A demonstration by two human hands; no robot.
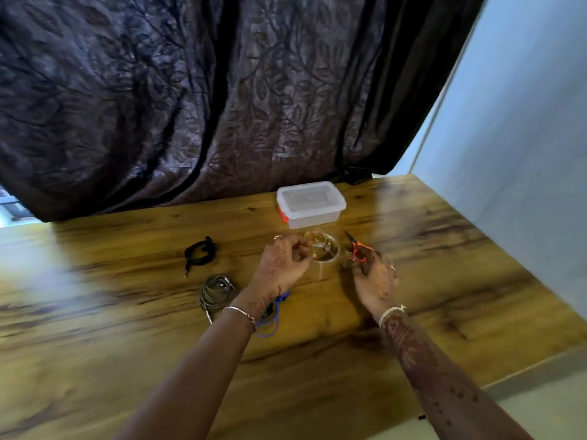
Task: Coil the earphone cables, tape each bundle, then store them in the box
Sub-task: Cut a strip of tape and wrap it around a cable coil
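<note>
My left hand [284,262] is just in front of the box [309,204], fingers curled, thumb and fingertips pinching at the near-left rim of the clear tape roll [325,249]. The roll stands on the table [127,312] just on my side of the box, apart from it. My right hand [373,277], in front of the box and a little to its right, is curled round the orange handles of the scissors [357,247]. Their tip points back toward the box's right corner, and blur hides how far the blades part.

The box has its lid on and an orange latch on its left end. It stands near the table's far edge, close under the dark curtain [190,90]. Near-left of the box lies the coiled black cable [200,252]. Closer to me is the grey cable [217,292] bundle, and the blue cable [273,325] shows partly beneath my left wrist. Wood stretches wide to the left of the box beyond the cables. To its right the tabletop runs to the pale wall [524,122].
</note>
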